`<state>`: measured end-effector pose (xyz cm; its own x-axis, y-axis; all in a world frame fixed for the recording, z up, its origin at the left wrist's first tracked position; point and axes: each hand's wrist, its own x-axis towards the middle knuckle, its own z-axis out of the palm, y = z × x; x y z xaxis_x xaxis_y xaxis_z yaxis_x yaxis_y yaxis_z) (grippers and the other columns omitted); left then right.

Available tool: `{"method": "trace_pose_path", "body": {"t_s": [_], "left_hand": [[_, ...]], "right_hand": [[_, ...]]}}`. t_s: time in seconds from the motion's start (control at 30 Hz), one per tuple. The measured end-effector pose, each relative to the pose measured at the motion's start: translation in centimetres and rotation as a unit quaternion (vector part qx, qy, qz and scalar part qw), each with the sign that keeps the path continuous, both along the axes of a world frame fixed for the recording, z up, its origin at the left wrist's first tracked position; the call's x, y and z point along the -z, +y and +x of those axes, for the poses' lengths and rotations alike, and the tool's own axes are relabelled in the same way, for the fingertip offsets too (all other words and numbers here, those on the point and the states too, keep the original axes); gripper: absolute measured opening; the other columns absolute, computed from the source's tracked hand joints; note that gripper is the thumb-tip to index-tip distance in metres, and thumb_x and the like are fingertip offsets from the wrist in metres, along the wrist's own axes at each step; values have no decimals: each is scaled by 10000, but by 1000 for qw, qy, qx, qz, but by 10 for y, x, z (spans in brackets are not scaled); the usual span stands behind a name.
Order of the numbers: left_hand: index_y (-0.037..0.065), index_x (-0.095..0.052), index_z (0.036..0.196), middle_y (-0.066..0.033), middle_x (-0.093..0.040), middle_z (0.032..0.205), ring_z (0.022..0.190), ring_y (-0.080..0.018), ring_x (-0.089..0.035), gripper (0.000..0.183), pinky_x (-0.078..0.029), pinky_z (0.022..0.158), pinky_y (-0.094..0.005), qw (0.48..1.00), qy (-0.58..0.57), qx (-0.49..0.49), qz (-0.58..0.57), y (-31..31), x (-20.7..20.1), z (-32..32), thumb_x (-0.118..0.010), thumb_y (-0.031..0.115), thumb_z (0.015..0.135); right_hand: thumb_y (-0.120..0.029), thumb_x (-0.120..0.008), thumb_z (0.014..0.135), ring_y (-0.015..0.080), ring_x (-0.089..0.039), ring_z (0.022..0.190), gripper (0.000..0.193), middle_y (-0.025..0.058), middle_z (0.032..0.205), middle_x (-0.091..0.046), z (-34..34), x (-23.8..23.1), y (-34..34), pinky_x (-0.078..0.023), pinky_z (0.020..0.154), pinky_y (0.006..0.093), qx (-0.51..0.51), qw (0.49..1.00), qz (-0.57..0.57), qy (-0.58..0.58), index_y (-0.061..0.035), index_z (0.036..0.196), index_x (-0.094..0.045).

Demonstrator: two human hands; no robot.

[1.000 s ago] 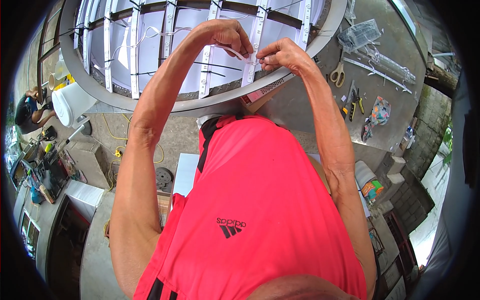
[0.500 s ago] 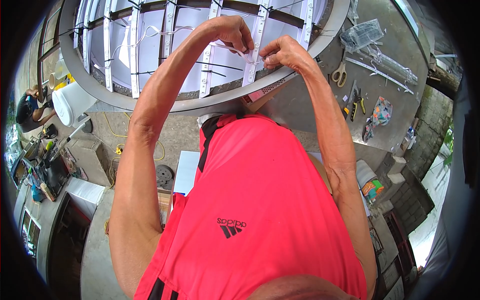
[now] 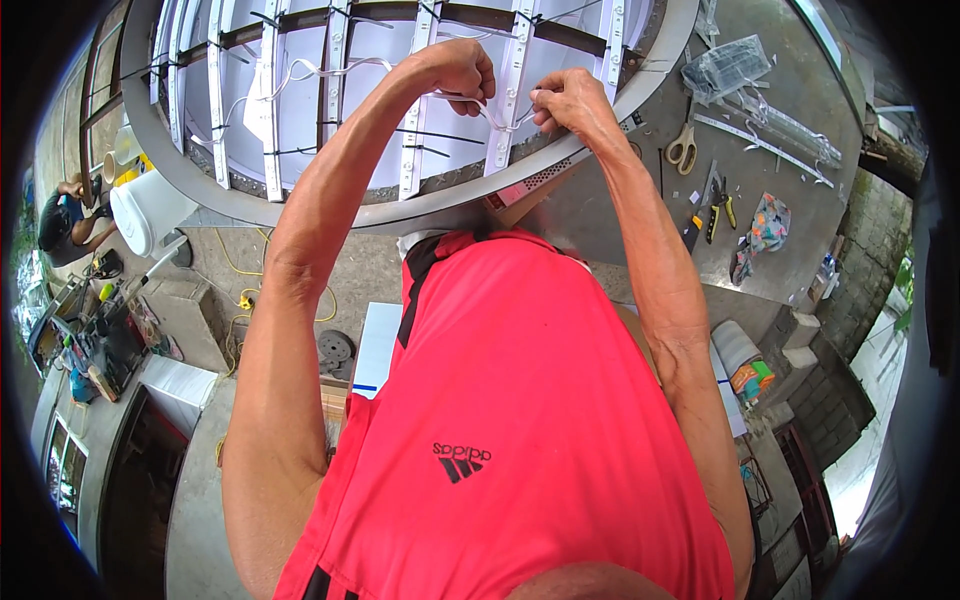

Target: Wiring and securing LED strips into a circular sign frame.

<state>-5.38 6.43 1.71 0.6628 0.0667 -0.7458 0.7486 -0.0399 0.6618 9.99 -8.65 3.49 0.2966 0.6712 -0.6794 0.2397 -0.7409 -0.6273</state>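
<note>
A large round grey-rimmed frame (image 3: 420, 210) spans the top of the view, crossed by several white LED strips (image 3: 410, 160) fixed with black cable ties. Over it, my left hand (image 3: 456, 74) is closed, fingers curled around a thin white wire (image 3: 489, 114). To its right, the fingers of my right hand (image 3: 574, 101) pinch together at the wire's thin end, just above one strip. What exactly lies between those fingertips is too small to make out. More loose white wire (image 3: 340, 70) runs across the strips to the left.
Right of the frame, a grey metal table (image 3: 640, 215) bears scissors (image 3: 682, 149), yellow-and-black pliers (image 3: 721, 209), a patterned cloth (image 3: 769, 222) and a clear plastic box (image 3: 727, 70). A white bucket (image 3: 150, 205) stands at left. Beyond it, another person (image 3: 68, 225) crouches. Yellow cord (image 3: 240, 268) lies on the floor.
My hands have drawn slightly apart: the left fingertips sit a little farther left, the right ones a little farther right. The wire stays between them.
</note>
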Motion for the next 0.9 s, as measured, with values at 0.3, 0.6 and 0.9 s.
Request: {"method": "trace_pose_path", "body": {"t_s": [0.3,0.6,0.9], "left_hand": [[-61,-706,950,-134,-714,796,680,-183,-724,212,-610,618,-254,999,23,13,27,-2,-1,9,-705,-49,738],[-55,-719,882,-126,-717,771,637,-182,-710,152,-601,576,-279,995,29,52,80,-8,7,13,-690,-38,734],[-10,-733,889,-91,-711,768,678,-181,-685,165,-531,577,-306,955,-10,217,203,-8,33,14,-649,74,774]], "right_hand": [[25,-623,867,288,-725,643,218,261,807,-684,1,5,7,-617,498,321,187,975,43,115,198,992,-578],[17,-628,849,279,-723,634,160,243,805,-680,0,5,6,-609,479,308,237,965,49,97,146,934,-587],[-84,-613,813,187,-677,517,146,146,685,-676,-1,-3,9,-531,435,276,92,995,-31,-34,61,804,-614]]}}
